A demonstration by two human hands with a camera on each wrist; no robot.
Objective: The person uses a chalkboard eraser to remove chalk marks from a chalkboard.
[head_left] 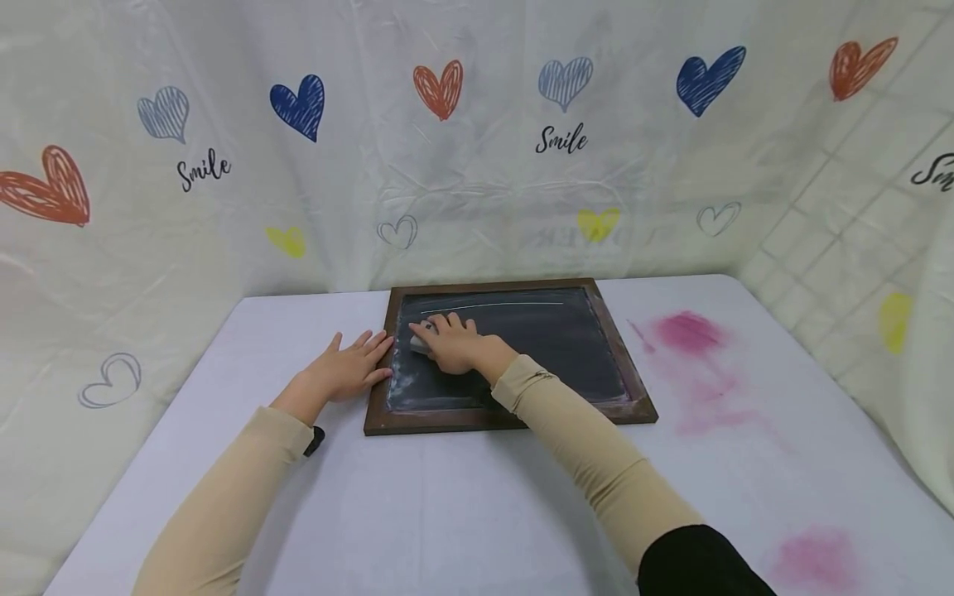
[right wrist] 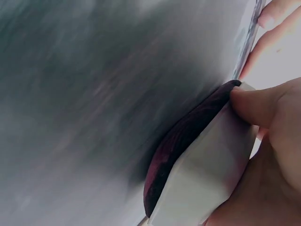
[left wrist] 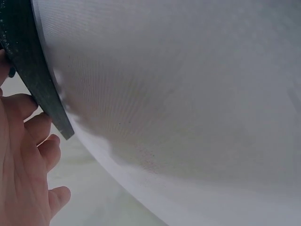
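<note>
A small chalkboard (head_left: 537, 348) in a brown wooden frame (head_left: 447, 421) lies on the white-covered table. My right hand (head_left: 456, 343) grips a board eraser on the left part of the black surface. In the right wrist view the eraser (right wrist: 202, 174) has a whitish body and a dark, purplish felt pad, and the thumb presses along its side. A thin pale chalk line (head_left: 507, 305) runs across the board's upper part. My left hand (head_left: 346, 371) lies with spread fingers against the left side of the frame, fingertips over its edge.
Pink smudges (head_left: 689, 333) mark the tablecloth right of the board, with another near the front right. Behind the table hangs a white curtain (head_left: 492, 165) printed with hearts and "Smile". A black band (head_left: 315, 441) shows at the left wrist.
</note>
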